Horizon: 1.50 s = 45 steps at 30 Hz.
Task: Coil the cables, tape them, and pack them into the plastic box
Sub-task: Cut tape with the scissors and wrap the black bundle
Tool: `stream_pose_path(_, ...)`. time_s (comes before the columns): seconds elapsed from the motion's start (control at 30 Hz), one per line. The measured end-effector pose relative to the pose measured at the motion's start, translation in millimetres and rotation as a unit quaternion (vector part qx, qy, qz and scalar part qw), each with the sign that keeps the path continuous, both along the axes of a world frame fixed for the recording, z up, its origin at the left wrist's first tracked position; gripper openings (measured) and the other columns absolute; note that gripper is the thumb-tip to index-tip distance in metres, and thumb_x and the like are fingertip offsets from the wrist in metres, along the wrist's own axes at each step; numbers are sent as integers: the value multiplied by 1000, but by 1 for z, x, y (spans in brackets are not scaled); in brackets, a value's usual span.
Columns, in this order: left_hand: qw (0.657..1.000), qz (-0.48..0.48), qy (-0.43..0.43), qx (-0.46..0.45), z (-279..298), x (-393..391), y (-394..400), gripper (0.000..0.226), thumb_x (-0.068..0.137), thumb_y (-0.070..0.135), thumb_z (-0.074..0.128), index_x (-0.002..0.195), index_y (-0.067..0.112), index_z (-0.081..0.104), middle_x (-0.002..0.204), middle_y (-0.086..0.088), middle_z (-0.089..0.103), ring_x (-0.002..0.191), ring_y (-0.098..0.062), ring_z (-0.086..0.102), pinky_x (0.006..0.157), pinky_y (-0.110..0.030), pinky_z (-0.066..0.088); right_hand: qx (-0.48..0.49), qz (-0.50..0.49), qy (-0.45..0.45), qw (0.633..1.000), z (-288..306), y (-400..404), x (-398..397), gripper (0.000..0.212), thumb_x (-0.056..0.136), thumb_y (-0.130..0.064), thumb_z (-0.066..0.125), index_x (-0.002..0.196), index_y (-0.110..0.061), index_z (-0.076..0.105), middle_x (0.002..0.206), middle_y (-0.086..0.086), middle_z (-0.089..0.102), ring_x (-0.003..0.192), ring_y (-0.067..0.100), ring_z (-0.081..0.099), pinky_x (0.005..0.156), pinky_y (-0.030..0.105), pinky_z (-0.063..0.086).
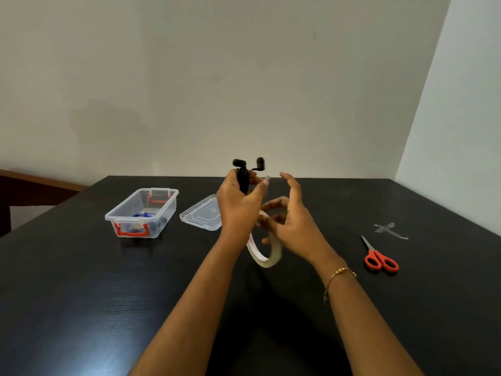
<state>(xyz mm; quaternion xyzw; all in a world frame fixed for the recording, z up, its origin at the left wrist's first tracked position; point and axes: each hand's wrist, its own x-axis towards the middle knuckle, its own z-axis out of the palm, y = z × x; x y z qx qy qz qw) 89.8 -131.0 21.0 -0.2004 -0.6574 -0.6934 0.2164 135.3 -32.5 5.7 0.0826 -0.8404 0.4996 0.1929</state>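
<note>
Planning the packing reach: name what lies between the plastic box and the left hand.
The clear lid lies flat on the table between the plastic box and the left hand, as the head view shows.

loads of bare table (81, 294) front left, plastic box (141, 213) and its lid (202, 213) side by side blocking far left, left hand (238, 210) and right hand (292, 221) up over the middle with tape roll (264, 251), scissors (379, 257) and tape scraps (390, 230) off right, open lane between hands and scissors
</note>
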Motion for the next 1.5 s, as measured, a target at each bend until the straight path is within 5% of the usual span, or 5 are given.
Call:
stream_pose_path(0.27, 982, -44, -109, 149, -8, -13, -9, 15, 84, 6, 64, 87, 19, 56, 83, 5, 62, 81, -2, 60, 70, -13, 49, 70, -80, -5, 994, -2, 4, -1, 60, 82, -15, 67, 135, -22, 42, 94, 3, 64, 83, 6, 61, 78, 17, 49)
stream_pose_path(0.8, 916, -16, -304, 261, -48, -13, 22, 23, 84, -2, 59, 103, 12, 55, 84, 4, 56, 82, -6, 55, 89, -23, 40, 294, -231, -99, 922, -39, 30, -23, 26, 90, -32, 56, 112, -19, 63, 116, 6, 58, 105, 20, 57, 90, 34, 49)
stream_pose_path(1.2, 962, 59, -248, 98, -66, -14, 10, 13, 84, 9, 63, 95, 13, 57, 93, 0, 59, 82, -5, 54, 78, -24, 41, 304, -220, -102, 921, -55, 32, -14, 44, 94, -44, 42, 135, -30, 44, 123, 6, 46, 115, 21, 40, 91, 33, 39)
stream_pose_path(1.37, 963, 44, -247, 95, -66, -10, 11, 13, 84, 10, 63, 88, 19, 54, 85, 4, 57, 79, -5, 54, 71, -19, 40, 285, -485, -156, 812, -47, 55, 10, 28, 90, -20, 54, 117, -16, 57, 125, 11, 44, 117, 29, 38, 94, 43, 37)
stream_pose_path(1.5, 961, 46, -251, 110, -64, -5, 9, 21, 84, 9, 63, 78, 25, 51, 82, 7, 55, 75, -3, 53, 65, -14, 38, 248, -514, -283, 770, -50, 70, 24, 27, 91, -25, 52, 114, -13, 59, 130, 14, 41, 122, 33, 35, 101, 47, 32)
